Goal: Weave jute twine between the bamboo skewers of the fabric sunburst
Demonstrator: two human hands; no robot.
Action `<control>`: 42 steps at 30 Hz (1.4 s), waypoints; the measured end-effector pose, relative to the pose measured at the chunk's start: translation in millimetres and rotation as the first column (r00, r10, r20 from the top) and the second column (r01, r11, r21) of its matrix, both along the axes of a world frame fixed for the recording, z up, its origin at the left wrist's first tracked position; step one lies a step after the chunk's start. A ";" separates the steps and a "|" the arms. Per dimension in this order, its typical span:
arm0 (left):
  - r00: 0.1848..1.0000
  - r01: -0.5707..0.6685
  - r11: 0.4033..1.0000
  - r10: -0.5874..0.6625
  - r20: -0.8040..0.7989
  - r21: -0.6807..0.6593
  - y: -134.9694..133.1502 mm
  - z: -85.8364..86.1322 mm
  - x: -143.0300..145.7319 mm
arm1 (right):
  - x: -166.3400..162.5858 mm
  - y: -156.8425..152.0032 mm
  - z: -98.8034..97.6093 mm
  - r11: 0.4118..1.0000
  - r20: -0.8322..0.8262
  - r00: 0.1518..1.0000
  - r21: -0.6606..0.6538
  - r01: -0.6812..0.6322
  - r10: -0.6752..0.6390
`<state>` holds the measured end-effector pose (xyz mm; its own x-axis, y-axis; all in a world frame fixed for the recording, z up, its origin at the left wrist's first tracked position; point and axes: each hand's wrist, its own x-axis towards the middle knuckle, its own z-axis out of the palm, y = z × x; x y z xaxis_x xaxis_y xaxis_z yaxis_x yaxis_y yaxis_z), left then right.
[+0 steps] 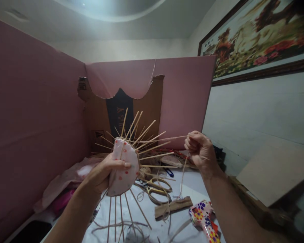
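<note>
My left hand (105, 172) grips a half-round piece (124, 179) covered in white cloth with red dots, its thumb pressed on the front face. Thin wooden sticks (155, 156) fan out from the curved edge of this piece. Up to the right, my right hand (199, 146) is closed on a length of twine (176, 137). That twine runs taut from the sticks near the top of the piece to my fingers. Its loose end hangs from the hand toward the table. The back of the half-round piece is hidden.
Gold-handled scissors (158, 192) lie on the white table, near a brown strip (173, 207) and a flower-patterned glue gun (204, 219). Pink cloth (63, 199) is heaped at the left. A cut cardboard sheet (148, 111) stands against the pink panel (187, 94) behind.
</note>
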<state>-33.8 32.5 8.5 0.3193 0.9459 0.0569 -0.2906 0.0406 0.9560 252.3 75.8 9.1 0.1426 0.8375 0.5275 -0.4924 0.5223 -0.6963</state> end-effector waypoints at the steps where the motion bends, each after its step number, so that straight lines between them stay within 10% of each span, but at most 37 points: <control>1: 1.000 0.018 1.000 -0.018 -0.008 -0.002 -0.2 -0.2 0.4 | 0.9 0.0 0.4 1.000 -0.016 1.000 0.006 0.014 -0.014; 16: 0.971 0.206 0.979 -0.204 -0.126 -0.002 -1.2 -6.3 3.8 | 13.4 -0.1 5.9 0.995 -0.203 0.974 -0.013 0.101 -0.102; 42: 0.930 0.354 0.931 -0.340 -0.141 0.091 -5.5 -13.7 2.7 | -8.1 -6.8 4.0 0.961 0.479 0.855 -0.079 0.267 -0.198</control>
<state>-31.1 27.0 -5.3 0.6376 0.7642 0.0970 -0.1596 0.0079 0.9871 244.1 69.0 13.2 0.1110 0.8790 0.4637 0.0278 0.4637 -0.8856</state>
